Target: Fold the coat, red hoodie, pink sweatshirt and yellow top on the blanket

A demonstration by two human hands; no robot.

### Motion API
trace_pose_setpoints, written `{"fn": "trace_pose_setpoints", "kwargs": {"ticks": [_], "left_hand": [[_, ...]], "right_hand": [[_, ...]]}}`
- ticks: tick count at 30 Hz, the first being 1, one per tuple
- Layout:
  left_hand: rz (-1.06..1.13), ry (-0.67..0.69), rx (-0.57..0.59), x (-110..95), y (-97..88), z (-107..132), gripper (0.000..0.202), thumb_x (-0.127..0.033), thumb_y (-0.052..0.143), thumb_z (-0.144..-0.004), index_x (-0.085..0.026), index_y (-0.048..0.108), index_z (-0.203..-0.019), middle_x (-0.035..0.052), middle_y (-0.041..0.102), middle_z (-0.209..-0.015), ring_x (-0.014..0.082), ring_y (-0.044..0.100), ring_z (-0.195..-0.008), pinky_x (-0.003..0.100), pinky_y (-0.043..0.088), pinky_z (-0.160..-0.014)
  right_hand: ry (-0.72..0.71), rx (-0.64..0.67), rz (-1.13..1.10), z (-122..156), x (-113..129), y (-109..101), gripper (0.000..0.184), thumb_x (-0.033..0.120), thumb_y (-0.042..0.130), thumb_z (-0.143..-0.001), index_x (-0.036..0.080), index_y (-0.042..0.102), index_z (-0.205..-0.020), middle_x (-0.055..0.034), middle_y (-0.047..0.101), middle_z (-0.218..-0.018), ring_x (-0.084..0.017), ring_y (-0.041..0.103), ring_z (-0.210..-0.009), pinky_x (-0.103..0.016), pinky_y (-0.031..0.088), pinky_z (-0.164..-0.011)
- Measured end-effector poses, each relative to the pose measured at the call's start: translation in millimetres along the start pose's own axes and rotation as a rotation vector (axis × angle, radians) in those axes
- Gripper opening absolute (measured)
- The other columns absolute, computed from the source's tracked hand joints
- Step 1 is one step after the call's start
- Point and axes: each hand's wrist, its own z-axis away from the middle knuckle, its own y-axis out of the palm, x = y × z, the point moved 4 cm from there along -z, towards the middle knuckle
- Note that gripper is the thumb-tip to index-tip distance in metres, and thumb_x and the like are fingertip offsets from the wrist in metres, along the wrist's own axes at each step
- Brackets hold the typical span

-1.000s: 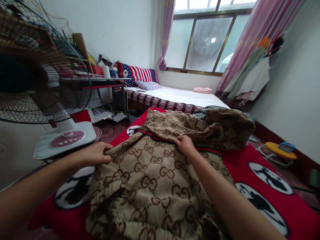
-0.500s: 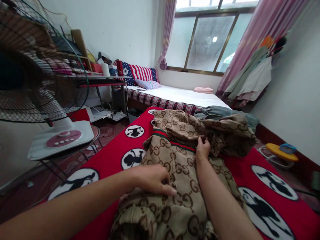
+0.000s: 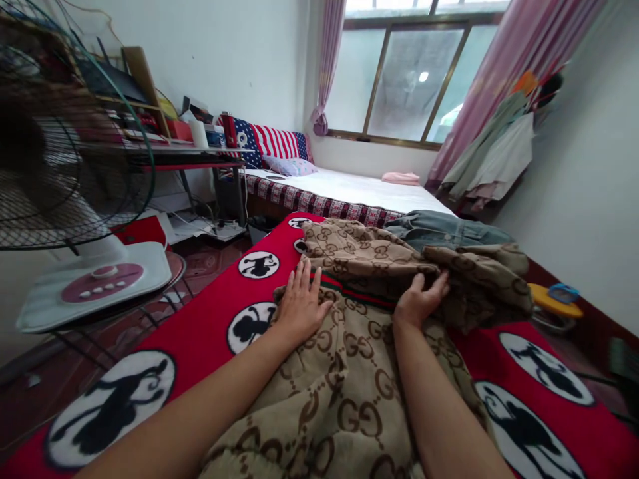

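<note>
A tan jacket [image 3: 359, 379] printed with brown interlocking letters is spread over a red cover [image 3: 210, 313] with black monkey figures in white circles. A green and red stripe crosses it, and its far part is folded and bunched. My left hand [image 3: 303, 306] lies flat on the jacket at the left end of the stripe, fingers stretched out. At the right end, my right hand [image 3: 420, 299] grips the edge of the folded cloth between thumb and fingers, lifting it slightly. The hidden fingertips are under the fabric. Blue-grey denim clothing [image 3: 449, 229] lies just behind.
A fan [image 3: 100, 273] stands on a stool at the left, near a cluttered desk [image 3: 200, 156]. A bed [image 3: 344, 189] with pillows sits under the window. Clothes [image 3: 504, 159] hang at the right, above a yellow stool [image 3: 554, 301].
My left hand has moved forward from the jacket's near part and flattened beside the stripe. My right hand has shifted slightly right, drawing the bunched fabric with it. The view has shifted a little.
</note>
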Motion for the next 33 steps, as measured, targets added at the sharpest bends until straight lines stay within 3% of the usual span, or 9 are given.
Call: {"fn": "trace_pose_setpoints", "kwargs": {"ticks": [5,9,13,18,22,26,29,31,33], "left_hand": [[0.0,0.048,0.126,-3.0,8.4,-0.1,0.073,-0.056,0.042,-0.091,-0.01,0.038,-0.148,0.0207,0.031,-0.155,0.0348,0.021,-0.146,0.05,0.016,-0.119],[0.007,0.039,0.133,-4.1,11.4,-0.6,0.076,-0.059,0.042,-0.09,-0.01,0.038,-0.148,0.0219,0.033,-0.154,0.0364,0.024,-0.145,0.05,0.017,-0.118],[-0.003,0.023,0.118,-5.9,12.8,1.0,0.075,-0.059,0.043,-0.09,-0.011,0.039,-0.148,0.0225,0.036,-0.152,0.0361,0.029,-0.143,0.05,0.02,-0.116],[-0.029,-0.03,0.1,-8.3,9.3,2.3,0.072,-0.06,0.045,-0.088,-0.017,0.042,-0.147,0.0212,0.043,-0.148,0.0349,0.039,-0.136,0.051,0.028,-0.11],[-0.015,-0.049,0.102,-9.8,7.9,3.4,0.073,-0.06,0.046,-0.088,-0.017,0.041,-0.147,0.0222,0.043,-0.148,0.0359,0.04,-0.136,0.054,0.029,-0.108],[0.017,-0.058,0.12,-9.7,8.9,4.1,0.073,-0.059,0.046,-0.088,-0.017,0.04,-0.147,0.0222,0.04,-0.149,0.0365,0.038,-0.137,0.054,0.028,-0.109],[0.052,-0.063,0.122,-9.2,9.1,4.7,0.073,-0.058,0.048,-0.088,-0.017,0.039,-0.148,0.0226,0.036,-0.152,0.0371,0.036,-0.138,0.056,0.028,-0.11],[0.086,-0.084,0.086,-8.6,7.2,5.7,0.075,-0.057,0.052,-0.086,-0.021,0.035,-0.15,0.0206,0.027,-0.156,0.0375,0.03,-0.141,0.057,0.028,-0.11],[0.112,-0.099,0.019,-8.3,3.8,6.8,0.081,-0.055,0.058,-0.083,-0.028,0.027,-0.153,0.0163,0.014,-0.161,0.0372,0.02,-0.146,0.057,0.027,-0.112]], "right_hand": [[0.178,-0.123,-0.239,-21.9,8.9,-10.9,0.029,0.024,0.052,-0.073,0.016,0.06,-0.1,-0.0059,0.061,-0.079,-0.022,0.062,-0.076,-0.038,0.054,-0.074],[0.037,-0.042,-0.665,-11.2,71.5,-10.4,0.023,0.024,0.053,-0.076,0.023,0.048,-0.098,0.0102,0.034,-0.059,-0.008,0.034,-0.042,-0.019,0.03,-0.039],[-0.039,0.155,-0.733,11.2,109.4,31.5,0.026,0.024,0.052,-0.078,0.025,0.038,-0.101,0.0062,0.054,-0.074,-0.007,0.046,-0.045,-0.018,0.035,-0.041],[-0.091,0.315,-0.307,-8.0,84.7,114.0,0.035,0.019,0.053,-0.074,0.02,0.043,-0.107,-0.0131,0.058,-0.121,-0.021,0.063,-0.106,-0.034,0.051,-0.084],[-0.181,0.664,0.117,-13.7,70.9,169.7,0.033,0.028,0.062,-0.076,0.014,0.057,-0.105,-0.0177,0.066,-0.11,-0.03,0.061,-0.108,-0.043,0.044,-0.096],[-0.432,0.823,0.286,9.4,85.6,204.6,0.064,0.044,0.068,-0.076,0.014,0.05,-0.13,-0.0167,0.064,-0.123,-0.03,0.056,-0.118,-0.041,0.041,-0.099],[-0.446,0.964,0.417,16.0,88.2,225.3,0.056,0.052,0.069,-0.074,0.012,0.064,-0.114,-0.0141,0.071,-0.105,-0.03,0.064,-0.1,-0.037,0.046,-0.086],[-0.451,0.946,0.386,8.5,89.5,230.7,0.039,0.049,0.066,-0.078,0.014,0.07,-0.094,-0.009,0.072,-0.089,-0.025,0.066,-0.086,-0.031,0.047,-0.077],[-0.475,0.705,0.234,-5.2,91.4,224.2,0.035,0.045,0.055,-0.087,0.015,0.07,-0.092,-0.0067,0.072,-0.088,-0.021,0.065,-0.083,-0.028,0.046,-0.075]]}}
